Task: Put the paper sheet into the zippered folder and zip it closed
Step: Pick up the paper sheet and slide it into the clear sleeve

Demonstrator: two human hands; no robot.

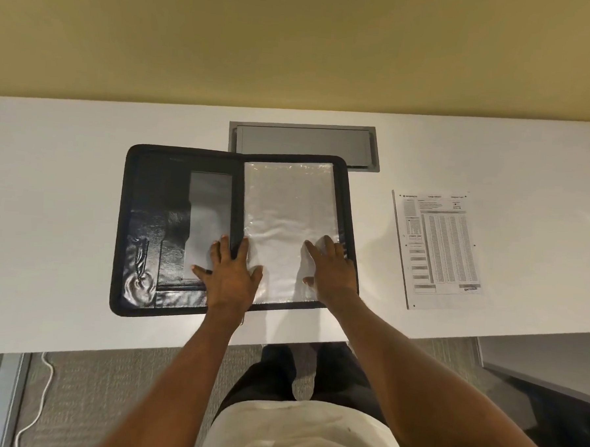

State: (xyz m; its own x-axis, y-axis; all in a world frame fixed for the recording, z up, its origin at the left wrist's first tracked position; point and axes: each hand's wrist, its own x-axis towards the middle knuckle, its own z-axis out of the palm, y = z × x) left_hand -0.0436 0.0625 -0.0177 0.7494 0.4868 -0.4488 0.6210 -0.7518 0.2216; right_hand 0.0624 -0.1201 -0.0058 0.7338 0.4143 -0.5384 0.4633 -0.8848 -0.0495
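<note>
A black zippered folder (149, 229) lies open flat on the white desk, its right half filled with clear plastic sleeves (289, 206). My left hand (231, 273) rests flat across the folder's spine near the front edge, fingers spread. My right hand (332, 268) lies flat on the lower right of the plastic sleeves, fingers apart, holding nothing. The printed paper sheet (437, 249) lies on the desk to the right of the folder, apart from both hands.
A grey cable hatch (304, 143) is set into the white desk (67, 163) just behind the folder. The desk's front edge runs close below the folder. A white cable (38, 398) lies on the carpet at lower left. A yellow wall stands behind.
</note>
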